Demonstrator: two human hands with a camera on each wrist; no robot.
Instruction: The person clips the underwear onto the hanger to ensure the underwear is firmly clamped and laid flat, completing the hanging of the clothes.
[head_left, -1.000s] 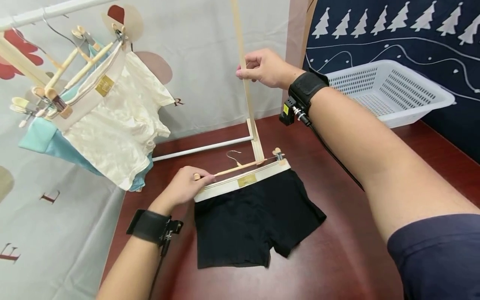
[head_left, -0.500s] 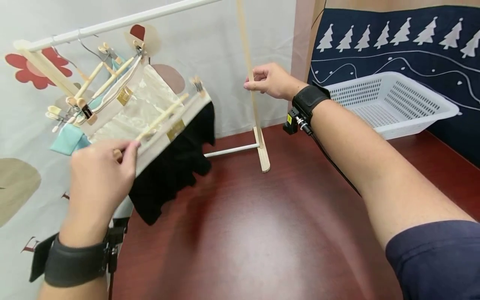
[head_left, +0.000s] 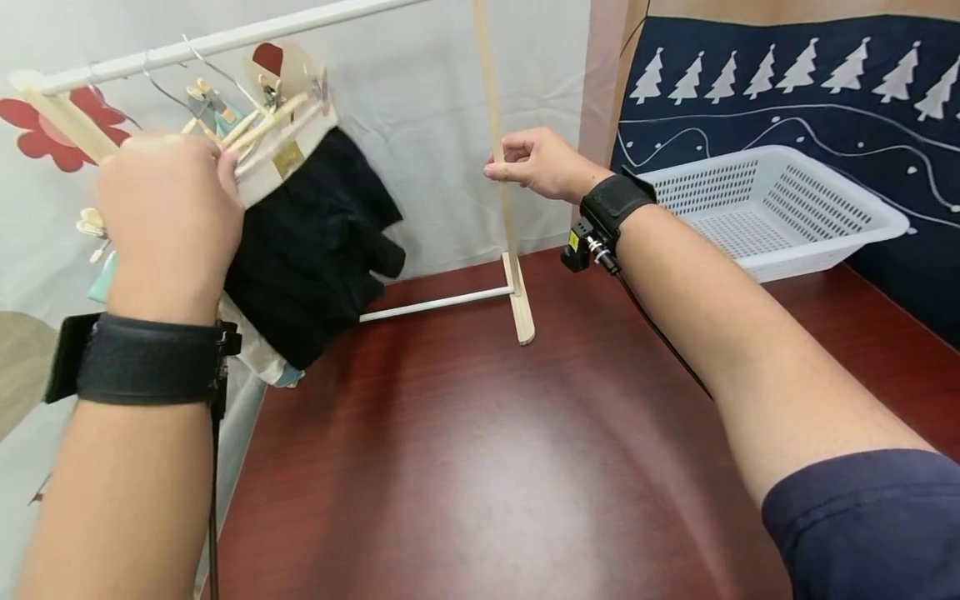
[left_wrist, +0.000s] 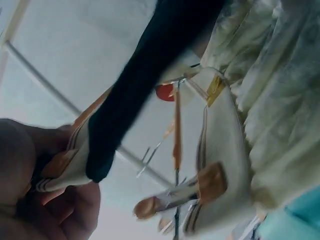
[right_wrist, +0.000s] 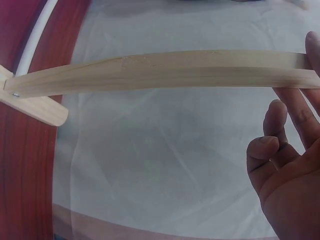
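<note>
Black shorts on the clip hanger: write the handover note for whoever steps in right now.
Left hand grips the clip hanger carrying the black shorts, raised at the white rail beside the cream and teal garments.
Right hand pinches the rack's wooden upright.
Done: shorts clipped and off the table.
Left: cannot tell whether the hook sits on the rail; check. The basket looks empty.

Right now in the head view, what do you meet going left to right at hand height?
Left hand → black shorts on a wooden clip hanger → upright wooden rack post → right hand → white perforated plastic basket.
</note>
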